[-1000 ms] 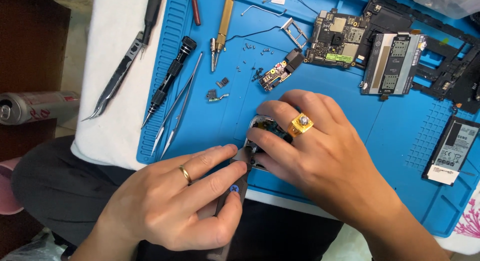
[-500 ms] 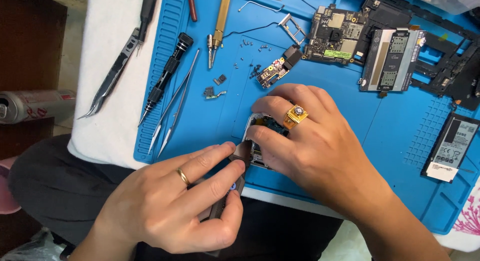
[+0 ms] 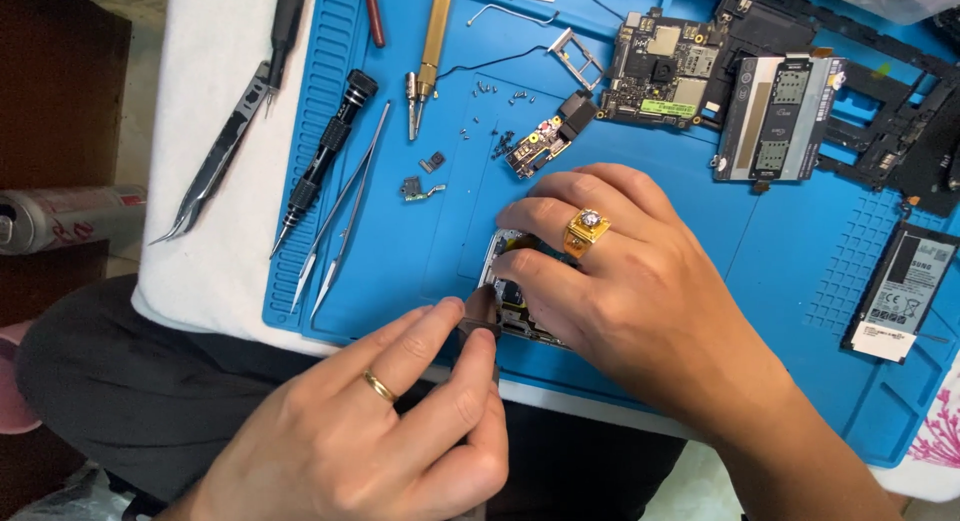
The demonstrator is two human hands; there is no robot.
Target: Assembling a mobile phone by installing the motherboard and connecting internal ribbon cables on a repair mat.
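Right now my right hand (image 3: 620, 281) presses flat over a small phone body (image 3: 505, 281) on the blue mat (image 3: 780, 251), fingers clamped on its edges. My left hand (image 3: 400, 431) — just below it — pinches a dark tool (image 3: 480, 326) against the phone's near edge. Tweezers (image 3: 335, 216) lie above-left.

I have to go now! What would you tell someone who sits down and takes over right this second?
Left hand: pinches a thin dark tool, its tip against the small phone part.
Right hand: lies over that part and pins it to the blue mat.
Nearby: silver tweezers and a black screwdriver to the left; loose screws, the circuit board and the battery lie further out on the mat.
Done: the phone is already apart, its pieces spread out.
Left: the held part is not yet finished; what is under the fingers is hidden.
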